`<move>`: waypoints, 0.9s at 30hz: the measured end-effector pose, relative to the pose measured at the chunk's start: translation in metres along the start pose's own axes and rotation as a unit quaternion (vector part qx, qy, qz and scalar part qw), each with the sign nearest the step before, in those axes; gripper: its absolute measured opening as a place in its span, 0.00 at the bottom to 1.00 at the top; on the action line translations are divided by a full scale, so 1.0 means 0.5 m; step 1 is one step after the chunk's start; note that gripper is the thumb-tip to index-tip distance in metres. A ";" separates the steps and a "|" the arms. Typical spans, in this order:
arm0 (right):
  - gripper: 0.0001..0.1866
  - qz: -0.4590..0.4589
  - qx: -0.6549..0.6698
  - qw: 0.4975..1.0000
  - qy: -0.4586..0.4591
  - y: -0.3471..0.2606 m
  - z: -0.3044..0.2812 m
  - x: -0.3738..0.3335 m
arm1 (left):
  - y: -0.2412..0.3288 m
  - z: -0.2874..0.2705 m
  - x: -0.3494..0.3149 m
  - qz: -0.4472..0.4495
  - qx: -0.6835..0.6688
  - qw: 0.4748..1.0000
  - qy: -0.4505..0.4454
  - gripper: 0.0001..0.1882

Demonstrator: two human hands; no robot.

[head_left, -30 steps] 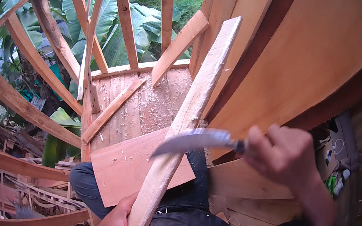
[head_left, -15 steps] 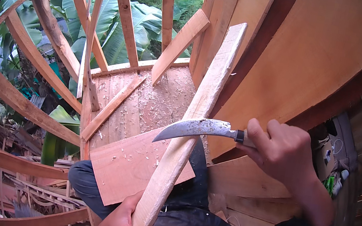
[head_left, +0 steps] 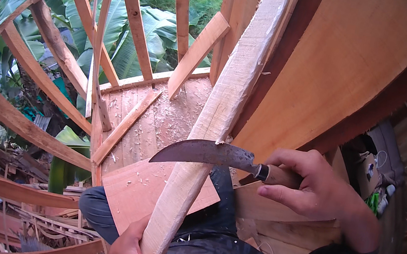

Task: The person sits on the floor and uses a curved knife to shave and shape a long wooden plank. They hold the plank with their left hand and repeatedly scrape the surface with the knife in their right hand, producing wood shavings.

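Note:
A long pale wooden strip (head_left: 223,95) with rough-cut edges slants up and away from my lap. Its near end is gripped by my left hand (head_left: 135,246), thumb across the face and the other fingers partly hidden beneath. My right hand (head_left: 306,183) is wrapped round the wooden handle of a curved, broad-bladed knife (head_left: 210,153). The blade lies across the strip near its middle, tip pointing left, and a small curl of wood shows at its upper edge. Below the strip, a flat reddish board (head_left: 138,186) rests over my legs.
Wood shavings litter the plank floor (head_left: 131,131) ahead. Curved wooden ribs (head_left: 28,126) rise on the left, with banana leaves beyond. A wide plank wall (head_left: 351,65) stands close on the right. A loose batten (head_left: 126,125) and a short board (head_left: 199,54) lean at the far end.
The strip has turned to show more of its broad face, and its far end is higher in view. My right hand and the knife have moved slightly down and left, the blade turning flatter.

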State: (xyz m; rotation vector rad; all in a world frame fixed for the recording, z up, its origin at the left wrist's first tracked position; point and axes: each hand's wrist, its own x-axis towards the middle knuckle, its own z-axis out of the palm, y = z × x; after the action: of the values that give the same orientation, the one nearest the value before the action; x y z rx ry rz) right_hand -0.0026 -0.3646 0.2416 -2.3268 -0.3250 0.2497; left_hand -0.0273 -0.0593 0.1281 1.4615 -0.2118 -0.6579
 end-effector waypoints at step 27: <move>0.16 0.010 -0.118 0.989 0.092 0.044 0.018 0.019 | -0.041 -0.015 0.036 0.011 -0.041 0.997 -0.061 0.44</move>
State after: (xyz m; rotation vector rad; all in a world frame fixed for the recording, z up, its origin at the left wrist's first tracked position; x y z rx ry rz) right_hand 0.0075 -0.3705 0.2187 -2.5642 -0.2494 0.0056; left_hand -0.0144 -0.0620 0.1029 1.3408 -0.2929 -0.7302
